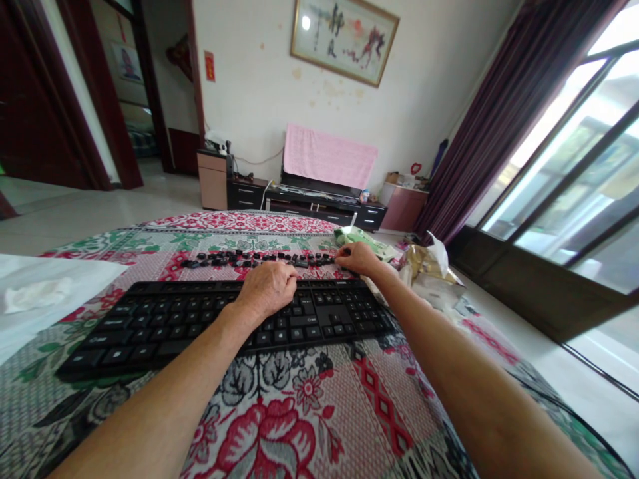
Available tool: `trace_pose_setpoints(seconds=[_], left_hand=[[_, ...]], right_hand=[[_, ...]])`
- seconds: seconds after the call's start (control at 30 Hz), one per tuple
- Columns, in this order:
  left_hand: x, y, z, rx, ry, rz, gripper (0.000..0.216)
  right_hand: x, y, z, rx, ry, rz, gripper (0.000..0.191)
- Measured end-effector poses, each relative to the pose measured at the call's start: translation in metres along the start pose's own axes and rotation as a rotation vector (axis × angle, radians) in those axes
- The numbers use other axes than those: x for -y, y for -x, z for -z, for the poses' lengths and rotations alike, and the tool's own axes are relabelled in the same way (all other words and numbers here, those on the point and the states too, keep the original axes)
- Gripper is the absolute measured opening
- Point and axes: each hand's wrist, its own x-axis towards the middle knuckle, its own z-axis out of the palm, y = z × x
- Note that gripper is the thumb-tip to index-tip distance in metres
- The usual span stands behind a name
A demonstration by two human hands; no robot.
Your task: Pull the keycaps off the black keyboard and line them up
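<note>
A black keyboard (194,326) lies on the patterned tablecloth in front of me. Most keys show on it, with a flat keyless patch right of its middle. My left hand (268,289) rests over its upper middle, fingers curled in; what they hold, if anything, is hidden. Behind the keyboard runs an uneven row of loose black keycaps (239,259). At the right end of that row is my right hand (358,258), thumb and fingers pinched together close to the last keycaps. Whatever sits between those fingertips is too small to make out.
White sheeting (54,283) covers the table's left side. A green and white packet (367,241) and a crumpled gold and clear bag (426,273) lie beyond my right forearm. A dark cable (564,402) trails at the right. The floral tablecloth (279,432) spreads underneath.
</note>
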Motion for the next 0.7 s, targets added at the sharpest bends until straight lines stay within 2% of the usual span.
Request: trace_pose_setpoints(seconds=[0.1,0.23,0.7], left_hand=[[0.0,0.0,0.0,-0.004,-0.003,-0.006,0.031],[0.0,0.001,0.0,-0.011,0.002,-0.008,0.032],[0.001,0.0,-0.001,-0.041,0.04,-0.008,0.031]], right_hand=[[0.015,-0.003,-0.006,-0.06,-0.015,0.122,0.022],[0.029,-0.005,-0.016,-0.035,0.027,0.21,0.027],[0.033,-0.005,-0.028,-0.012,0.072,0.108,0.027]])
